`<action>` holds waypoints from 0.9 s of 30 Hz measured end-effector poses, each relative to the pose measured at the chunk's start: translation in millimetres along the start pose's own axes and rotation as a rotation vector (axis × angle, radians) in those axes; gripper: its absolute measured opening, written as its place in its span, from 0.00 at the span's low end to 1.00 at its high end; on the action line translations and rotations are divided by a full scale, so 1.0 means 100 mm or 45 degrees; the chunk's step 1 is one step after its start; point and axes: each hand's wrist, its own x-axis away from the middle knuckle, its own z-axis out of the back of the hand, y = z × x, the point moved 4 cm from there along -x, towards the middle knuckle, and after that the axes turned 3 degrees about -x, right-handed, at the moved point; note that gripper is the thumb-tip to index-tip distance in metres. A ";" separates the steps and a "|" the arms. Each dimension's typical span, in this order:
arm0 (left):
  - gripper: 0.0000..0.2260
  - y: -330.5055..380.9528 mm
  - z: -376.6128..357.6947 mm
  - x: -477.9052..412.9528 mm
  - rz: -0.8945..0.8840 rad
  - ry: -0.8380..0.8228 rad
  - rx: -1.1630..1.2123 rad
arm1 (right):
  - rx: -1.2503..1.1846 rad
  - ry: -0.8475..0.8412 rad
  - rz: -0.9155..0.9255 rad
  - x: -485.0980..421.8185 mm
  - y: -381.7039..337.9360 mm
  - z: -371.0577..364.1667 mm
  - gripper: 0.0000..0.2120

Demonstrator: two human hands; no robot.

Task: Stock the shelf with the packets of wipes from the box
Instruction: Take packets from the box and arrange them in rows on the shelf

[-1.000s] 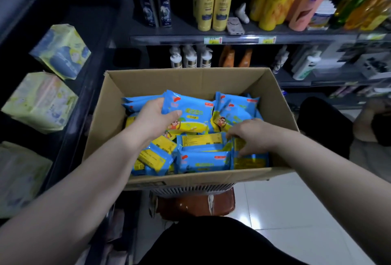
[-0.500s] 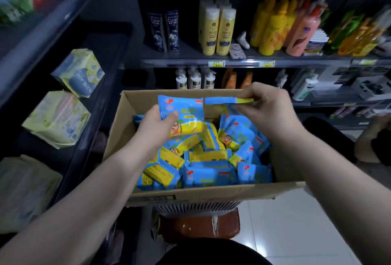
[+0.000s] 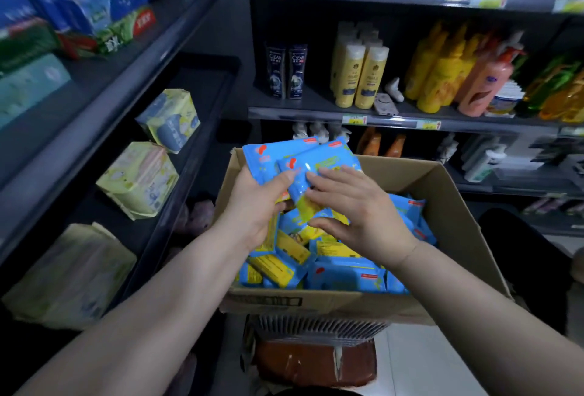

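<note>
An open cardboard box [image 3: 448,206] stands in front of me, full of several blue-and-yellow packets of wipes [image 3: 344,272]. Above its far left corner my left hand [image 3: 256,206] grips two packets [image 3: 284,155], stacked one over the other, thumb on top. My right hand [image 3: 360,206] lies against the upper packet with fingers spread and nearly straight. The dark shelf [image 3: 189,130] on the left holds larger pale packs.
Pale yellow-green packs [image 3: 139,177] and a blue-yellow pack [image 3: 169,119] lie on the left shelf. Shampoo and lotion bottles [image 3: 360,73] fill the shelves ahead. The box rests on a grey crate [image 3: 316,327] above a brown stool. White floor tiles show at the lower right.
Both hands rose out of the box with one packet each. The right hand has laid its packet onto the one in the left hand. My view tilted upward.
</note>
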 end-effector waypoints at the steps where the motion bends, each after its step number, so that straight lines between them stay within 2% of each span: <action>1: 0.08 0.02 0.08 0.00 -0.007 0.025 -0.012 | -0.038 -0.022 -0.096 -0.03 0.03 0.00 0.21; 5: 0.13 0.11 0.35 0.09 -0.023 0.036 -0.027 | -0.199 0.006 -0.650 -0.15 0.19 0.09 0.28; 7: 0.11 0.15 0.44 0.20 -0.046 0.030 -0.052 | -0.396 -0.077 -0.819 -0.23 0.18 0.06 0.31; 9: 0.11 0.19 0.53 0.34 -0.073 0.055 -0.054 | -0.723 -0.130 -0.891 -0.32 0.12 -0.02 0.32; 14: 0.12 0.32 0.81 0.72 -0.151 0.227 -0.079 | -1.150 -0.328 -0.790 -0.64 -0.12 -0.20 0.28; 17: 0.11 0.39 0.98 0.97 -0.179 0.411 -0.076 | -1.231 -0.466 -0.656 -0.80 -0.33 -0.23 0.22; 20: 0.13 0.43 1.03 1.28 -0.262 0.545 -0.063 | -1.313 -0.586 -0.530 -0.90 -0.51 -0.31 0.21; 24: 0.06 0.45 1.17 1.84 -0.323 0.901 0.072 | -1.501 -0.645 -0.392 -1.01 -0.85 -0.41 0.21; 27: 0.06 0.43 1.30 2.34 -0.332 1.119 0.067 | -1.618 -0.651 -0.309 -1.05 -1.19 -0.51 0.23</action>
